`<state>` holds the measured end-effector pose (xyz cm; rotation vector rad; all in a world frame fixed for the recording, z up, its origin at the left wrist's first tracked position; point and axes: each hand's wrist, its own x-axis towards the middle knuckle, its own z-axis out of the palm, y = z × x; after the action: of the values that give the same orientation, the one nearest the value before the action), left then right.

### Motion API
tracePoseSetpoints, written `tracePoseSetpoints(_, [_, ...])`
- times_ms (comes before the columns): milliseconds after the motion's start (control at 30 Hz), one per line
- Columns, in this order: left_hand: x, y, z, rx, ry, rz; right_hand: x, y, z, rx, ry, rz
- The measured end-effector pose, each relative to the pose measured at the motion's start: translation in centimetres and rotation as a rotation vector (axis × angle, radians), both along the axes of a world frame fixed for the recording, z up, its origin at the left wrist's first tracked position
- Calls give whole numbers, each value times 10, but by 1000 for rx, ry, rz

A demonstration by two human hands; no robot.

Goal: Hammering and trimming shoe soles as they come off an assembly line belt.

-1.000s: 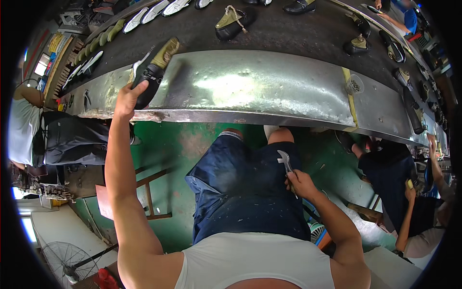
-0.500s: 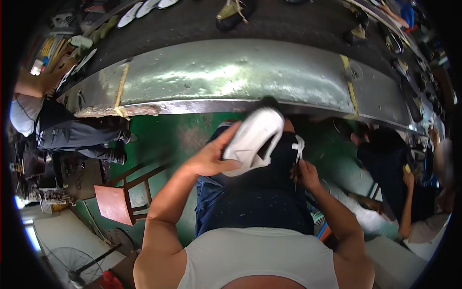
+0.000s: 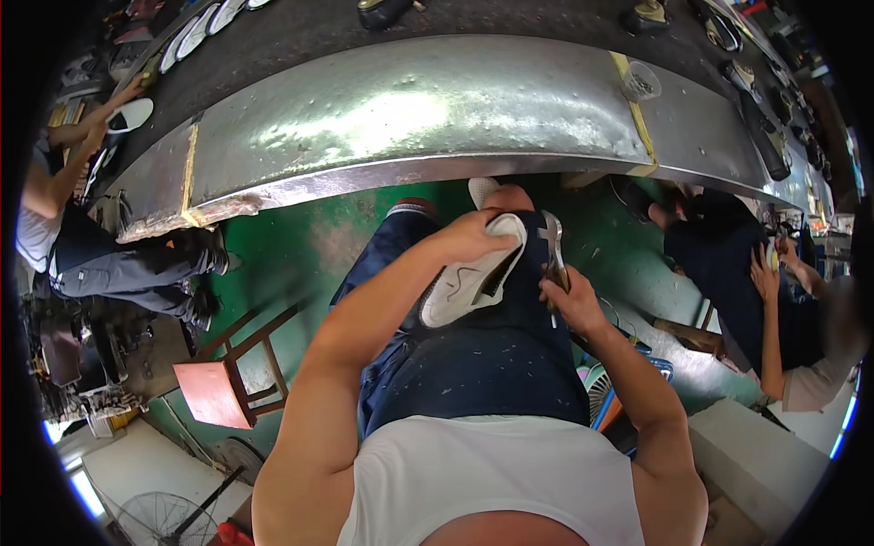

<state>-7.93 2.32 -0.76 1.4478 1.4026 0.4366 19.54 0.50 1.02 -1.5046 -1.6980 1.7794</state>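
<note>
Nearest is the person's white sleeveless top (image 3: 492,464), and beyond it the dark blue, pale-flecked fabric shorts (image 3: 473,373). Above the lap, the left hand (image 3: 478,235) holds a white shoe with a dark opening (image 3: 460,291), its fingers wrapped over the far end while the other end slants down to the left. Just to the right, the right hand (image 3: 574,300) has its fingers closed around the handle of a shiny metal-headed hammer (image 3: 553,237), its head pointing away from the body, near the shoe but apart from it. To the left, a reddish-brown wooden stool (image 3: 214,393) stands on the worn green floor (image 3: 341,241). Past the knees runs a dented, silvery metal worktop (image 3: 510,100), crossed by a yellow strip (image 3: 637,114) with a round clear plastic cup (image 3: 643,82) beside it. Farther still, a dark matte surface (image 3: 300,64) carries a row of white shoes (image 3: 198,35) at the left and a black shoe (image 3: 382,14) near the middle of the upper edge.
</note>
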Motion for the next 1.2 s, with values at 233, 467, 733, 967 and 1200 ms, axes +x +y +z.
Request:
tracePoseSetpoints(233, [-40, -58, 73, 37, -708, 437, -67, 7, 68, 415, -12, 197])
tracePoseSetpoints(467, [-65, -81, 63, 416, -179, 423, -142, 37, 72, 829, 207, 474])
tracePoseSetpoints(733, [-84, -97, 74, 288, -413, 460, -177, 43, 84, 906, 94, 542])
tracePoseSetpoints(967, [-104, -118, 46, 268, -440, 576, -158, 31, 81, 364, 168, 463])
tracePoseSetpoints(1200, [-108, -118, 52, 224, -498, 614, -131, 1, 81, -182, 123, 590])
